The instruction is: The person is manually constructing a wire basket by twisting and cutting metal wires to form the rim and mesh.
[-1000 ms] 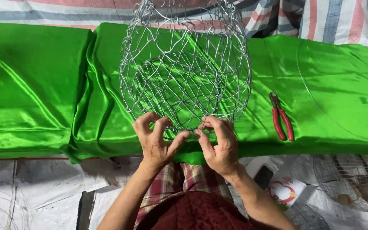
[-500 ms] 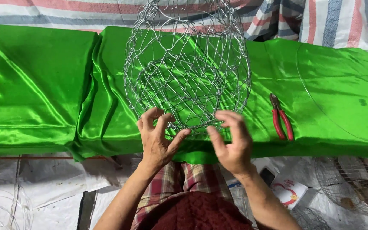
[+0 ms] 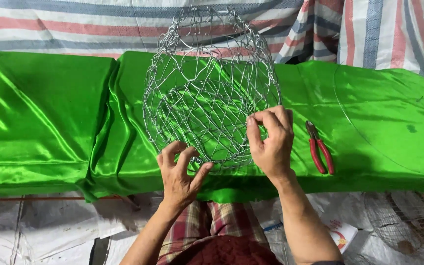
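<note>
One wire basket (image 3: 207, 98) held by two hands, left hand (image 3: 178, 174) and right hand (image 3: 269, 142)

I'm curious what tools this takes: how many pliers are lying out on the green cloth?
1. The red-handled pliers lie on the green cloth, just right of the right hand at the wire basket. Others could be hidden behind the basket or out of view.

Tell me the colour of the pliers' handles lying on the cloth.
Red handles on the metal pliers, seen in the head view.
</note>
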